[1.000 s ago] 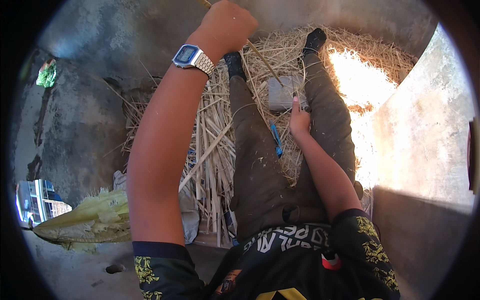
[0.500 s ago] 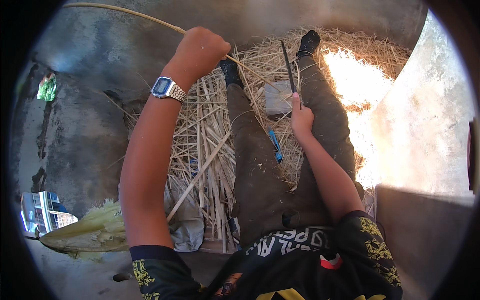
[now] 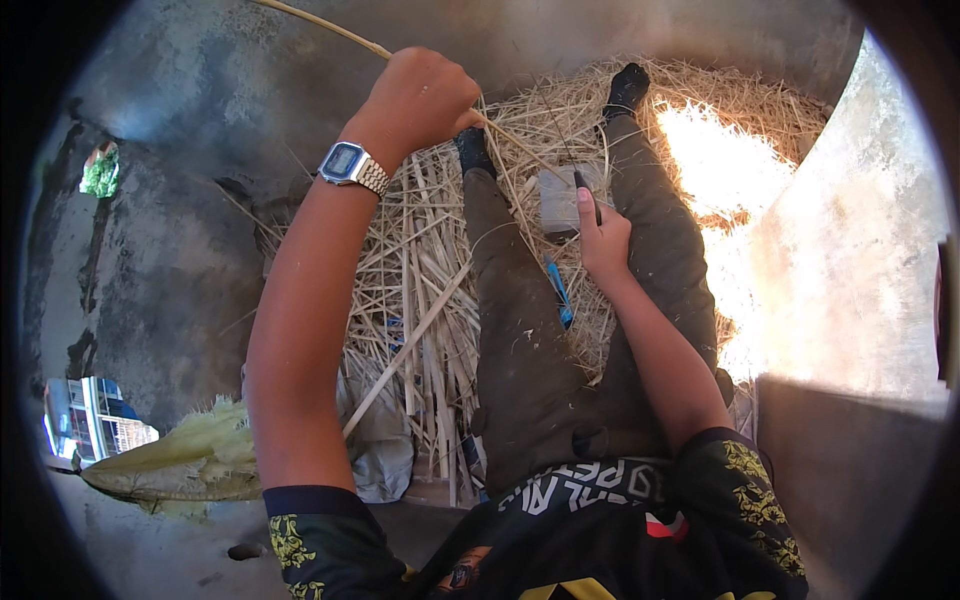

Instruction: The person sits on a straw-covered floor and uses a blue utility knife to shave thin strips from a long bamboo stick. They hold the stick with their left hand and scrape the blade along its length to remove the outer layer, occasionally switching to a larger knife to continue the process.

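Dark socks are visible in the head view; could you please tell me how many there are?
2: the left sock, partly hidden behind the left hand, and the right sock, farther right and higher in the picture. No others show.

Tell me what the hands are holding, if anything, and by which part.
The left hand grips a thin pale strip partway along its length; the right hand holds a dark knife-like tool by its near end.

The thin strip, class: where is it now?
In the head view, the thin strip stretches from the upper left through the left hand toward the grey block between the lower legs.
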{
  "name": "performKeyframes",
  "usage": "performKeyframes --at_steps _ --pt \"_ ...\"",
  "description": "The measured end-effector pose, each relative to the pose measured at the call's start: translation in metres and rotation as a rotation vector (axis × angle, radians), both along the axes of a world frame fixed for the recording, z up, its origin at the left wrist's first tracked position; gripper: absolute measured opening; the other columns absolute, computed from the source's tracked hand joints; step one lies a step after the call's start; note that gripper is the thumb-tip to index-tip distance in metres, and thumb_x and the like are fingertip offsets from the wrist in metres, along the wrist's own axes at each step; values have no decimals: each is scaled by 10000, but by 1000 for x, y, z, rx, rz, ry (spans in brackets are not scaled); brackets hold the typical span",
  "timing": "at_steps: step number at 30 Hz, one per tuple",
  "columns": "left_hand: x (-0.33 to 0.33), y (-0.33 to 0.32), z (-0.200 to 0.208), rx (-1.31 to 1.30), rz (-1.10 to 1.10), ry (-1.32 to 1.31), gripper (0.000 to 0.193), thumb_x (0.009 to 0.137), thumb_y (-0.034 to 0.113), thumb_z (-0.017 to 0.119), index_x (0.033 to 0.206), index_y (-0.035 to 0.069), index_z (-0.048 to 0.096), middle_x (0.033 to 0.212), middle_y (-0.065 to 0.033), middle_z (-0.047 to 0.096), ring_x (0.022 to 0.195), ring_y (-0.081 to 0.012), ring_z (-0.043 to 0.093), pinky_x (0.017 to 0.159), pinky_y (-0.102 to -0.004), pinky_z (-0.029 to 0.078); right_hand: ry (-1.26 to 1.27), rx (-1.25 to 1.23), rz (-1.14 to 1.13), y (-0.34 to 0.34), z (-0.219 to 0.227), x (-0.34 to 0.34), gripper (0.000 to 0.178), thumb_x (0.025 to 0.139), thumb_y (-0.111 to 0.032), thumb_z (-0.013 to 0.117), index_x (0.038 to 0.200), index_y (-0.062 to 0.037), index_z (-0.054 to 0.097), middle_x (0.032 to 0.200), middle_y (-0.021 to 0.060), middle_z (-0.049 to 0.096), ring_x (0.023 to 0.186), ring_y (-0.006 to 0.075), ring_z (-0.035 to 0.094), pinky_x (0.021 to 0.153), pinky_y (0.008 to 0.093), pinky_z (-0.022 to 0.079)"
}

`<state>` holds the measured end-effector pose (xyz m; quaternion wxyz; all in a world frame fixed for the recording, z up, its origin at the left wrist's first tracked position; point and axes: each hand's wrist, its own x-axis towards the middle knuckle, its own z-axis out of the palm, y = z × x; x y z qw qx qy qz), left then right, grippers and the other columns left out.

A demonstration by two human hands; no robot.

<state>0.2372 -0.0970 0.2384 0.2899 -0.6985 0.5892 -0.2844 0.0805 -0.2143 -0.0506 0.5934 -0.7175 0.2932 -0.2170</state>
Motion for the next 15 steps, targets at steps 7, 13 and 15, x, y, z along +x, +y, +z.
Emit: performKeyframes --at_steps 7,13,15 --pt "8 -10 1 -5 -67 -12 224 841 410 764 776 196 775 666 -11 698 704 -233 714 614 -364 528 384 82 -170 -17 -89 24 843 934 -682 545 920 146 702 947 370 688 974 437 706 891 489 513" --pt "11 5 -4 -27 -17 0 261 875 419 722 779 178 745 685 -12 685 714 -235 698 634 -383 522 -69 61 -158 4 -27 15 800 923 -704 575 618 36 608 616 137 596 607 301 584 683 430 496" --pt "14 3 -4 -37 -31 -1 293 889 433 702 769 167 727 692 -16 679 719 -239 692 641 -391 520 -234 68 -122 6 -28 10 792 934 -701 558 600 16 591 606 112 573 604 285 563 678 418 490"
